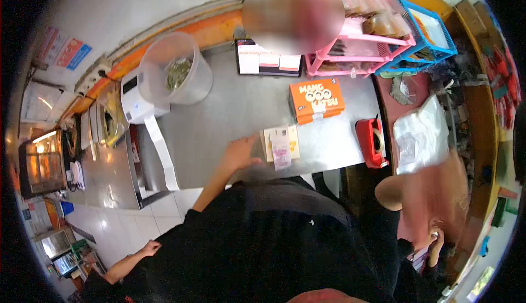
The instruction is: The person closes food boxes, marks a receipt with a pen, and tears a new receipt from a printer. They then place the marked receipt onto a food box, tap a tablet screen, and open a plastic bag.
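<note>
My left hand (241, 152) is at the near edge of the metal counter (230, 105), fingers apart and holding nothing. Just right of its fingertips is a small stack of pale paper slips (268, 144), with a purple banknote (281, 150) lying on top. Over at the right side, motion smears my right hand (438, 199), so its fingers cannot be made out. It is near a white plastic bag (419, 133) on the reddish surface. An orange box (316, 100) lettered "MANG KATSU" sits beyond the slips, and a red tape dispenser (372, 143) stands between my hands.
Paper trails from a white printer (141, 95) beside a clear tub (181, 70). A desk calendar (268, 59), pink rack (359, 51) and blue basket (427, 31) line the back. Other people's hands (150, 248) show at lower left and lower right.
</note>
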The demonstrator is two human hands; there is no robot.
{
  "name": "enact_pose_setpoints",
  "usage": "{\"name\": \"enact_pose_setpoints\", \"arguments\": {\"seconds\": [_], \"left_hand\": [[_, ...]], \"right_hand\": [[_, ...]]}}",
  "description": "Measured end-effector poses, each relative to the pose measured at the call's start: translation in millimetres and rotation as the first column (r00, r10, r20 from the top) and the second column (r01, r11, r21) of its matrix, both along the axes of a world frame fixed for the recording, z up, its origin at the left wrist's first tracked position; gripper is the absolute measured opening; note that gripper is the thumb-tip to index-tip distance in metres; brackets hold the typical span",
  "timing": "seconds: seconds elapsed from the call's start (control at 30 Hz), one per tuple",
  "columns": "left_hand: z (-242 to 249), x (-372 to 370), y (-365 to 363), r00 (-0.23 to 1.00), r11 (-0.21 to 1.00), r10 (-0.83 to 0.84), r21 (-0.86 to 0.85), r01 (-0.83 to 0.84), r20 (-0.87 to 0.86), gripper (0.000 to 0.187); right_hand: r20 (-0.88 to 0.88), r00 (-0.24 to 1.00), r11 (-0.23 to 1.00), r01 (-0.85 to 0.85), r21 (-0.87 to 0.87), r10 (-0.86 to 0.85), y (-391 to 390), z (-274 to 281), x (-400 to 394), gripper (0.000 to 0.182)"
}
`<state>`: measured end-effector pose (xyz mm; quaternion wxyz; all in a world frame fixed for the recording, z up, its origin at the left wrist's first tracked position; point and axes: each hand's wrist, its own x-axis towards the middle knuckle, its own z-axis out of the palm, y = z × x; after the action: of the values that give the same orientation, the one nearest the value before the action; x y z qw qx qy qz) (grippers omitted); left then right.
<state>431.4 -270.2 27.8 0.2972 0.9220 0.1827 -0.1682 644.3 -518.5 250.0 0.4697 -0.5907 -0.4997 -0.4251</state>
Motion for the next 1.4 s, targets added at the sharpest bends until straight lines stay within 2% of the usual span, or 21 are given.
{"name": "enact_pose_setpoints", "arguments": {"seconds": [0.03,0.1,0.27,0.4,0.57,0.7,0.73,0.77,0.8,0.83,0.87,0.9,0.93,0.97,1.0,1.07,1.17,1.23,1.27,1.3,1.4], "left_hand": [[10.1,-5.5,3.1,0.998,0.998,-0.005,0.062,0.009,-0.063,0.079],[13.7,-12.0,11.1,0.99,0.991,-0.033,0.121,0.05,-0.134,0.079],[9.1,-14.9,21.2,0.994,0.99,-0.104,0.098,0.1,0.037,0.077],[18.6,3.6,14.3,0.982,0.986,-0.167,0.015,0.169,-0.092,0.077],[6.8,44.1,-1.9,0.913,0.963,-0.251,-0.009,0.268,0.323,0.069],[30.8,106.3,-26.5,0.965,0.944,-0.261,-0.2,0.262,0.033,0.045],[36.7,122.9,-34.8,0.962,0.928,-0.272,-0.268,0.259,-0.013,0.04],[41.2,141.3,-46.8,0.945,0.911,-0.326,-0.27,0.313,-0.003,0.04],[45.0,160.8,-58.4,0.929,0.877,-0.37,-0.331,0.349,-0.001,0.037],[47.0,179.1,-68.8,0.911,0.84,-0.412,-0.387,0.379,-0.001,0.036],[48.3,199.5,-80.6,0.897,0.827,-0.442,-0.383,0.412,0.012,0.036],[49.4,218.8,-94.6,0.884,0.811,-0.468,-0.407,0.42,-0.02,0.033],[51.2,235.9,-107.8,0.871,0.8,-0.488,-0.429,0.42,-0.056,0.031],[57.4,251.7,-120.3,0.862,0.794,-0.504,-0.423,0.437,-0.057,0.031],[65.7,267.2,-134.1,0.856,0.774,-0.516,-0.431,0.464,-0.006,0.029],[78.1,297.1,-154.4,0.839,0.726,-0.542,-0.479,0.493,0.042,0.028],[75.3,324.7,-177.5,0.812,0.691,-0.568,-0.459,0.558,0.132,0.028],[75.2,340.0,-193.3,0.787,0.677,-0.605,-0.442,0.588,0.121,0.028],[73.8,345.4,-199.2,0.78,0.656,-0.607,-0.459,0.599,0.15,0.028],[73.1,350.5,-202.2,0.772,0.634,-0.609,-0.475,0.611,0.18,0.028],[70.4,359.3,-205.2,0.776,0.654,-0.618,-0.464,0.597,0.126,0.027]], "right_hand": [[0.249,0.795,0.805,-0.587,0.088,0.553,19.3,51.2,-22.8,0.024],[0.434,0.537,0.622,-0.78,-0.07,0.723,20.3,96.8,-58.4,0.035],[0.196,0.563,0.594,-0.78,-0.195,0.803,15.5,104.9,-87.9,0.038],[0.097,0.551,0.557,-0.795,-0.242,0.829,-7.5,111.8,-86.3,0.04],[0.138,0.649,0.658,-0.699,-0.281,0.749,-53.6,114.3,-64.0,0.037],[-0.053,0.667,0.637,-0.73,-0.248,0.743,-105.7,108.2,-28.2,0.036],[0.141,0.639,0.652,-0.754,-0.085,0.756,-129.2,94.2,-5.8,0.019],[0.344,0.598,0.618,-0.783,0.061,0.724,-155.7,76.7,19.9,0.043],[-0.12,0.173,0.2,-0.942,0.268,0.978,-186.3,51.7,53.3,0.021],[-0.322,0.679,0.74,-0.509,0.441,0.659,-205.8,12.5,79.3,0.021],[-0.574,0.811,0.884,0.181,0.432,0.114,-222.8,-20.6,112.5,0.021],[-0.614,0.635,0.844,0.527,-0.101,-0.47,-224.9,-35.7,159.1,0.018],[-0.748,0.251,0.712,0.585,-0.388,-0.614,-234.8,-71.6,197.1,0.018],[-0.439,0.25,0.484,0.655,-0.58,-0.863,-268.0,-137.4,238.6,0.02],[-0.374,0.335,0.502,0.576,-0.645,-0.865,-298.8,-190.0,264.3,0.023],[-0.585,0.207,0.572,0.608,-0.551,-0.784,-307.7,-230.9,294.7,0.019],[-0.32,0.365,0.484,0.707,-0.516,-0.874,-319.6,-248.7,343.0,0.021],[-0.33,0.354,0.484,0.667,-0.567,-0.875,-333.7,-259.5,382.0,0.022],[-0.206,0.352,0.332,0.348,-0.877,-0.913,-340.0,-268.2,404.0,0.024],[-0.092,0.398,0.086,-0.033,-0.996,-0.913,-342.3,-272.7,416.0,0.027],[-0.215,0.308,0.213,-0.041,-0.976,-0.927,-327.6,-239.8,400.3,0.033]]}}
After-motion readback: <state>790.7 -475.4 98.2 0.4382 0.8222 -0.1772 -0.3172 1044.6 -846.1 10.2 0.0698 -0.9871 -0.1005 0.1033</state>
